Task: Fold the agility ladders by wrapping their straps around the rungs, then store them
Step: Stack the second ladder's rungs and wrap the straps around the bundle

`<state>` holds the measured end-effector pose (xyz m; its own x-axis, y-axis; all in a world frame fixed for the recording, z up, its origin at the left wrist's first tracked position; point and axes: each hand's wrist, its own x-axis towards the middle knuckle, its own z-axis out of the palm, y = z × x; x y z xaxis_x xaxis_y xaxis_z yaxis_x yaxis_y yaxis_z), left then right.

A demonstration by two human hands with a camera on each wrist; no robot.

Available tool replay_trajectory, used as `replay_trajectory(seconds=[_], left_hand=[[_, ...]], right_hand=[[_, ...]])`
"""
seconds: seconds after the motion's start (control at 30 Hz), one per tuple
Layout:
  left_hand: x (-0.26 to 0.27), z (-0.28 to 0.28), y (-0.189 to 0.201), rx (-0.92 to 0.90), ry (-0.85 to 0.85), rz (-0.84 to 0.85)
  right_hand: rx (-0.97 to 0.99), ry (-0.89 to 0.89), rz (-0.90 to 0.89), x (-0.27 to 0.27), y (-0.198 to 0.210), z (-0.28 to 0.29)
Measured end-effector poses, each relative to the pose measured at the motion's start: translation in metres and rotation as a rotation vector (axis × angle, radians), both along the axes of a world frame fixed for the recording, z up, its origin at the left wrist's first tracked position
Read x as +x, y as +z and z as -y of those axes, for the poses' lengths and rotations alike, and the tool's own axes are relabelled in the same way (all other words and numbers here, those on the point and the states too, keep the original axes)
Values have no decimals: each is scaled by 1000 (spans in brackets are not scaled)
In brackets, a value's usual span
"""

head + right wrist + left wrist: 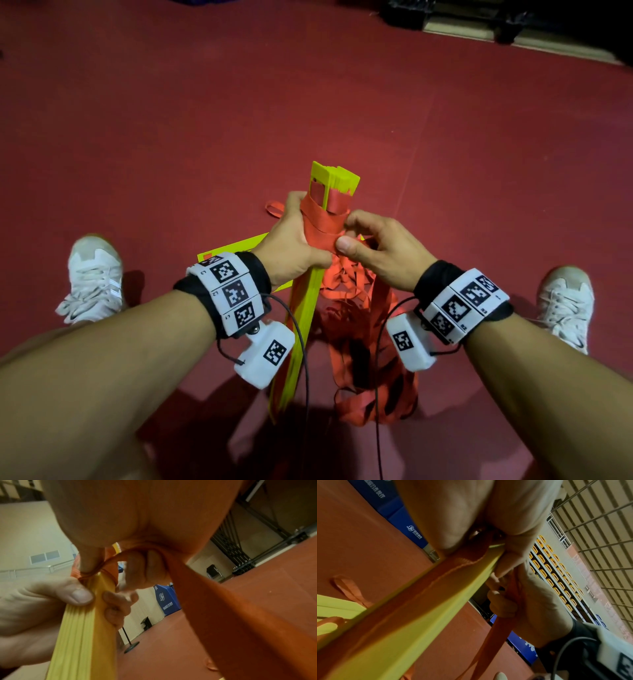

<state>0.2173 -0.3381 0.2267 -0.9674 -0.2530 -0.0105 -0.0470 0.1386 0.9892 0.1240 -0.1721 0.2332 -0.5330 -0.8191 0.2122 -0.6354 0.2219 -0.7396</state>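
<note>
**Operator:** Left hand (291,240) is closed round the stacked yellow rungs (334,178), thumb across the wound orange strap (322,222). Right hand (373,250) pinches that strap between thumb and forefinger at the bundle's side. How should the wrap proceed?

**Supervisor:** Judgement only: maintain tension on the strap at the pinch; lay each turn flat and touching the previous turn. Keep the left thumb pressed on the last turn so it cannot slacken. The right wrist view shows the strap (223,608) running taut from the fingers. Avoid twists.

**Operator:** Location of the ladder?

**Supervisor:** Bundle is held upright above the floor (171,120), between the two shoes. Loose strap (363,342) hangs below the hands in a tangled heap; feed it gradually. A second yellow piece (236,248) lies on the floor behind the left wrist.

**Operator:** Containers?

**Supervisor:** No storage container is identifiable. Dark objects at the floor's far right edge are too dim to identify.
</note>
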Motion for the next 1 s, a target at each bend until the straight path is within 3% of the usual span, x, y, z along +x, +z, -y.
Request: replay_trajectory(seconds=[0.43, 0.8, 1.0], left_hand=[[1, -2, -10, 137, -150, 17], [9, 1, -3, -484, 22, 101], [10, 5, 1, -572, 11, 83]], right_hand=[[-154, 53, 272, 15, -7, 6], [-276, -158, 316, 12, -13, 10], [-178, -130, 241, 11, -9, 4]])
